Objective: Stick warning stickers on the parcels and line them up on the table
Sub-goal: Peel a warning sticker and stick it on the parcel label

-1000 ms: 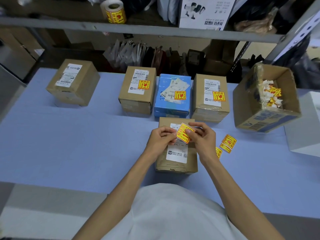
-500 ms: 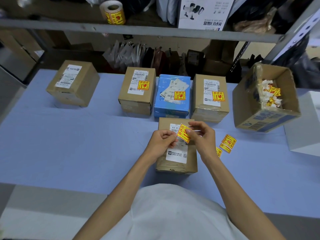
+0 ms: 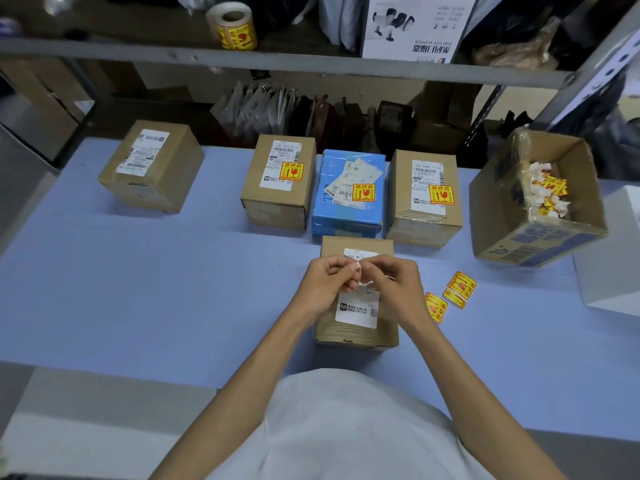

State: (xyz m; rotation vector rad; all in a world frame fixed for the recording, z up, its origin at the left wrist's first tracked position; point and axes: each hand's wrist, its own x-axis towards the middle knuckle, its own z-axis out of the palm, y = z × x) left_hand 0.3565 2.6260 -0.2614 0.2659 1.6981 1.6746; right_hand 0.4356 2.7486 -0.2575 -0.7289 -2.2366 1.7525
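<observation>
A brown parcel [image 3: 356,327] with a white label lies on the blue table [image 3: 173,289] right in front of me. Above it my left hand [image 3: 323,285] and my right hand [image 3: 394,285] meet and pinch a small sticker [image 3: 362,277] between their fingertips; only its pale side shows. Behind stand three parcels in a row, each with a yellow warning sticker: a brown one [image 3: 280,181], a blue one [image 3: 349,195] and another brown one [image 3: 424,199]. A brown parcel [image 3: 152,164] with no yellow sticker sits apart at the far left.
Three loose yellow stickers [image 3: 450,296] lie on the table right of my hands. An open carton [image 3: 533,202] holding crumpled sticker backings stands at the right, beside a white box [image 3: 613,258]. A sticker roll [image 3: 233,26] sits on the shelf above.
The sticker between my fingers has turned, so its yellow face no longer shows. Both hands have closed in tighter over the parcel.
</observation>
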